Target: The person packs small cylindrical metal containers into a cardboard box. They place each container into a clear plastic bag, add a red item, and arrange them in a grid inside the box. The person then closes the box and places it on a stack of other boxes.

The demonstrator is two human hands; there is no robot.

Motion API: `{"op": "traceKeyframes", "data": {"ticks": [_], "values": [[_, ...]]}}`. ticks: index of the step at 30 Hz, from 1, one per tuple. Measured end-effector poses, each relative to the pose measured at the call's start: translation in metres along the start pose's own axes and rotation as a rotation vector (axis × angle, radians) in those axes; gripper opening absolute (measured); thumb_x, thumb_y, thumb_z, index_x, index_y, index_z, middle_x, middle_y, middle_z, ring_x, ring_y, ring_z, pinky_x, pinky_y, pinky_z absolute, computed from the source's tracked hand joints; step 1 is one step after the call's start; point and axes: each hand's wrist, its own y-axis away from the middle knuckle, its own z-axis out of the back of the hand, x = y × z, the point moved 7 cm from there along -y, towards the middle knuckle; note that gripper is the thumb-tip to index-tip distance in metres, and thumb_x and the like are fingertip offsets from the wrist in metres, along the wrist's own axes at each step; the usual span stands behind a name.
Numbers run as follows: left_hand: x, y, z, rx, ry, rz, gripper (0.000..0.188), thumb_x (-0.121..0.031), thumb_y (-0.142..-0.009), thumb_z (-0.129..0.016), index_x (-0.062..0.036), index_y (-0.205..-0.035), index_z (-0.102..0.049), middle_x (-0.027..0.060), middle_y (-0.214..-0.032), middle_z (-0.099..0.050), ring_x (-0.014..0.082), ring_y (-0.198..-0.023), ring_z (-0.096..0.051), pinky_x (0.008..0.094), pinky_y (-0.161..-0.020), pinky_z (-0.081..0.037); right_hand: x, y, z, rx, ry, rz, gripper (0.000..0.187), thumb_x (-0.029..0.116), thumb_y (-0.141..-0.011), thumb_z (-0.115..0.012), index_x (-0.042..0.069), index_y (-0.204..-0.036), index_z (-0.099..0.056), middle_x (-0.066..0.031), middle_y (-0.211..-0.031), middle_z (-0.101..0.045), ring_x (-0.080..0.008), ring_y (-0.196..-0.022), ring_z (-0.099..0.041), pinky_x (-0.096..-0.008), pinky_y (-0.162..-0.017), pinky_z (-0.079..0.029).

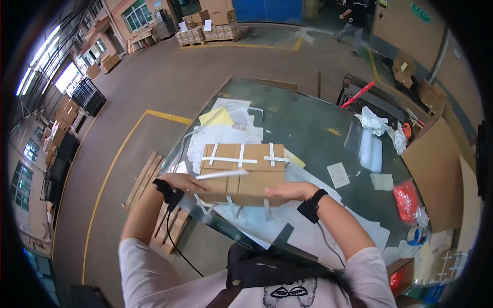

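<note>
A brown cardboard box (262, 178) lies near the front edge of the green-topped table, bound with several white straps. One white strip (223, 175) stretches slantwise across its near side, its left end close to my left hand. My left hand (181, 181) is at the box's left end, fingers bent against the lower corner, their tips partly hidden. Against the right part of the near side rests my right hand (291, 191), fingers stretched flat. Below the box, white strap ends (231, 207) hang down. Both wrists wear black bands with cables.
Papers (218, 134) lie beneath and behind the box on the table (303, 120). To the right are a bubble-wrap roll (371, 151), a red plastic bag (406, 203), blue tape (414, 235) and large cardboard sheets (436, 169). A wooden pallet (174, 231) stands left; a person (354, 23) walks far behind.
</note>
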Motion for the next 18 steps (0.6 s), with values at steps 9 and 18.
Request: {"op": "traceKeyframes", "data": {"ticks": [9,18], "values": [[-0.082,-0.055,-0.065,0.595,-0.498,-0.116,0.040,-0.026,-0.093,-0.051,0.0014,-0.121,-0.056,0.0142,-0.111,-0.060,0.0205,-0.097,-0.055,0.0307,-0.083,-0.044,0.041,-0.027,-0.025,0.106,0.664,-0.237,0.086,0.070,-0.086,-0.048,0.009,-0.146,-0.036,-0.0171,-0.148,-0.039,-0.0328,-0.136,-0.036,-0.0381,-0.111,-0.029],[-0.056,-0.101,-0.075,0.553,-0.573,-0.456,0.072,-0.051,-0.097,-0.041,-0.0025,-0.148,-0.027,0.0284,-0.144,-0.038,0.0365,-0.136,-0.035,0.0368,-0.111,-0.028,0.022,-0.043,-0.043,0.064,0.578,-0.174,0.069,0.058,-0.093,-0.049,0.010,-0.141,-0.044,-0.0149,-0.140,-0.050,-0.0304,-0.128,-0.046,-0.0368,-0.106,-0.035]]}}
